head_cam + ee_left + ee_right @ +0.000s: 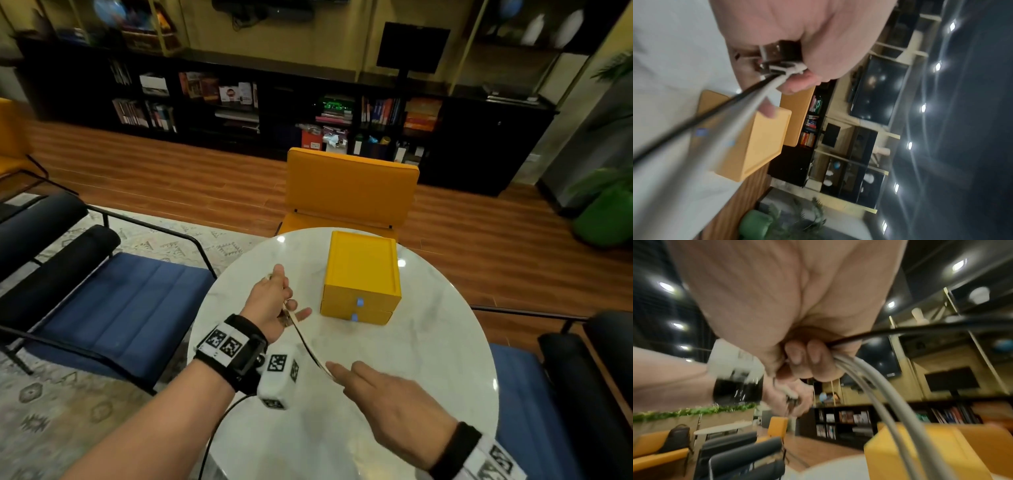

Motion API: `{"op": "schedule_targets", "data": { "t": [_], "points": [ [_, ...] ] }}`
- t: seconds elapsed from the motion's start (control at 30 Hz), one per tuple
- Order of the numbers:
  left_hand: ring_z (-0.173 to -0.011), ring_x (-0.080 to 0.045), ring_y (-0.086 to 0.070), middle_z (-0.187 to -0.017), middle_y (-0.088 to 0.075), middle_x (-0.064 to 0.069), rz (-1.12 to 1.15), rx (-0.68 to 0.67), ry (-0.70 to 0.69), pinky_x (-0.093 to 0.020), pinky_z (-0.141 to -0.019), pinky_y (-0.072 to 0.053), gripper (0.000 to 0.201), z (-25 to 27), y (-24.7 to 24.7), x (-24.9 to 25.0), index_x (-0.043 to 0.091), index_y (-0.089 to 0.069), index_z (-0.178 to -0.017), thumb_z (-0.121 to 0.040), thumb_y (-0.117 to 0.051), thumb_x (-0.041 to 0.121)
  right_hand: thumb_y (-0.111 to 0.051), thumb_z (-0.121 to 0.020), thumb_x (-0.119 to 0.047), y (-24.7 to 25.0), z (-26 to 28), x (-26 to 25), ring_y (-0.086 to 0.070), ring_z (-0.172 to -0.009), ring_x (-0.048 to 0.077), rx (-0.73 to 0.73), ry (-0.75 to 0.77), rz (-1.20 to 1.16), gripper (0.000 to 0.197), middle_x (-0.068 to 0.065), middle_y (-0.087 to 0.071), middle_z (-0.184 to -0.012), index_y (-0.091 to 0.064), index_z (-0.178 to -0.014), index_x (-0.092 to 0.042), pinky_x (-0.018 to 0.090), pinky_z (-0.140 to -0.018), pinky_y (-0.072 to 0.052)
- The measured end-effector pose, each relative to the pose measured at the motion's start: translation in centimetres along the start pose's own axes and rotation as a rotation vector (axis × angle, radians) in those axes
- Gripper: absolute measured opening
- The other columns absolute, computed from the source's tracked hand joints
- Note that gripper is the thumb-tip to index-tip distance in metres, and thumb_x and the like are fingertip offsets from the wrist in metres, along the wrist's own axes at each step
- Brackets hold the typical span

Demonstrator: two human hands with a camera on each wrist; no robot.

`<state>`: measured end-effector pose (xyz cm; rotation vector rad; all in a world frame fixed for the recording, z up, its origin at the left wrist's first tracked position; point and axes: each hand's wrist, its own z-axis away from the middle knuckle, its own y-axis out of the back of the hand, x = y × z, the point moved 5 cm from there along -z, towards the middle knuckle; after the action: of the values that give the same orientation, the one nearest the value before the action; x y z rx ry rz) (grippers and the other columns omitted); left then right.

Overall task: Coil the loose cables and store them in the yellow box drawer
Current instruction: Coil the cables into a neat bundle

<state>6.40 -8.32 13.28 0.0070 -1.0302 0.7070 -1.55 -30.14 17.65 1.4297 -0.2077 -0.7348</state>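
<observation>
White cables taut between left hand, right hand

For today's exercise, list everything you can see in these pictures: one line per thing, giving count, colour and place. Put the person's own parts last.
cables: at least two, white and black, stretched between both hands above the table
yellow box: one, two drawers with blue knobs, both closed, on the far side of the table
table: one, round, white marble
yellow chair: one, behind the table
blue chair: one, left of the table
bookshelf: one, black, along the far wall
green plant pot: one, on the floor at the right
left hand: grips the cable plugs
right hand: grips the cables nearer the person
</observation>
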Motion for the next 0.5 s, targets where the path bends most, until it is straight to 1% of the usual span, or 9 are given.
{"op": "schedule_targets", "data": {
  "t": [0.07,0.1,0.13,0.2,0.27,0.33,0.37,0.43,0.5],
  "points": [
    [-0.043,-0.014,-0.033,-0.056,-0.034,0.003,-0.116,-0.086,0.039,-0.028,-0.046,-0.046,0.038,0.5,-0.9,-0.8,0.018,-0.046,-0.08,-0.103,-0.046,0.049,-0.034,-0.105,-0.026,3.7,0.4,-0.7,-0.058,-0.089,0.026,0.074,0.096,0.034,0.044,-0.004,-0.047,-0.112,-0.028,-0.146,-0.037,0.048,-0.064,-0.053],
    [-0.042,-0.015,-0.032,-0.055,-0.035,0.003,-0.195,-0.142,0.047,-0.025,-0.044,-0.038,0.041,1.1,-1.6,-1.2,0.018,-0.047,-0.079,-0.101,-0.047,0.053,-0.037,-0.103,-0.024,5.6,0.2,-0.9,-0.06,-0.088,0.024,0.142,0.132,0.031,0.04,-0.004,-0.052,-0.111,-0.037,-0.141,-0.036,0.046,-0.062,-0.054],
    [-0.043,-0.018,-0.033,-0.057,-0.038,0.001,-0.272,-0.204,0.054,-0.025,-0.045,-0.032,0.047,1.8,-2.4,-1.5,0.018,-0.049,-0.079,-0.098,-0.047,0.06,-0.039,-0.102,-0.025,7.1,-0.2,-0.7,-0.062,-0.086,0.023,0.223,0.158,0.021,0.035,-0.002,-0.057,-0.108,-0.046,-0.136,-0.033,0.043,-0.061,-0.056],
    [-0.05,-0.022,-0.04,-0.063,-0.049,-0.003,-0.394,-0.363,0.061,-0.027,-0.051,-0.029,0.065,3.9,-4.2,-1.9,0.019,-0.058,-0.074,-0.088,-0.042,0.08,-0.042,-0.101,-0.027,9.7,-1.4,0.4,-0.062,-0.082,0.018,0.424,0.174,-0.064,0.03,0.001,-0.065,-0.098,-0.059,-0.126,-0.023,0.03,-0.065,-0.054],
    [-0.047,-0.019,-0.036,-0.06,-0.042,0.001,-0.45,-0.509,0.078,-0.027,-0.048,-0.026,0.074,5.9,-5.4,-2.1,0.021,-0.053,-0.063,-0.076,-0.036,0.092,-0.054,-0.101,-0.025,11.3,-2.8,2.2,-0.062,-0.082,0.005,0.569,0.101,-0.2,0.023,-0.002,-0.071,-0.096,-0.065,-0.119,-0.018,0.012,-0.071,-0.046],
    [-0.052,-0.018,-0.023,-0.063,-0.029,0.0,-0.419,-0.616,0.106,-0.027,-0.047,-0.022,0.076,7.4,-6.0,-2.0,0.021,-0.048,-0.066,-0.063,-0.045,0.097,-0.062,-0.098,-0.023,11.4,-3.9,4.0,-0.063,-0.083,0.001,0.643,-0.019,-0.289,0.015,-0.007,-0.074,-0.093,-0.067,-0.112,-0.018,0.007,-0.07,-0.045],
    [-0.054,-0.018,-0.021,-0.065,-0.026,0.0,-0.401,-0.656,0.101,-0.027,-0.047,-0.022,0.072,8.2,-6.0,-1.7,0.021,-0.048,-0.069,-0.063,-0.054,0.093,-0.064,-0.097,-0.024,11.2,-4.3,4.5,-0.065,-0.081,0.002,0.673,-0.066,-0.314,0.012,-0.009,-0.073,-0.089,-0.067,-0.107,-0.019,0.01,-0.068,-0.047],
    [-0.052,-0.016,-0.025,-0.065,-0.028,0.0,-0.458,-0.664,-0.01,-0.023,-0.045,-0.026,0.048,8.6,-5.8,-1.1,0.02,-0.05,-0.074,-0.079,-0.072,0.063,-0.066,-0.095,-0.026,10.4,-4.7,5.1,-0.067,-0.082,0.003,0.727,-0.125,-0.386,0.01,-0.014,-0.071,-0.082,-0.068,-0.101,-0.019,0.011,-0.066,-0.048],
    [-0.048,-0.013,-0.034,-0.063,-0.035,0.0,-0.538,-0.608,-0.158,-0.022,-0.042,-0.032,0.022,8.6,-5.7,-0.7,0.016,-0.056,-0.08,-0.093,-0.069,0.029,-0.069,-0.093,-0.027,9.5,-4.8,5.2,-0.068,-0.083,0.0,0.808,-0.164,-0.481,0.009,-0.014,-0.072,-0.082,-0.07,-0.097,-0.019,0.01,-0.066,-0.049]
  ]
}}
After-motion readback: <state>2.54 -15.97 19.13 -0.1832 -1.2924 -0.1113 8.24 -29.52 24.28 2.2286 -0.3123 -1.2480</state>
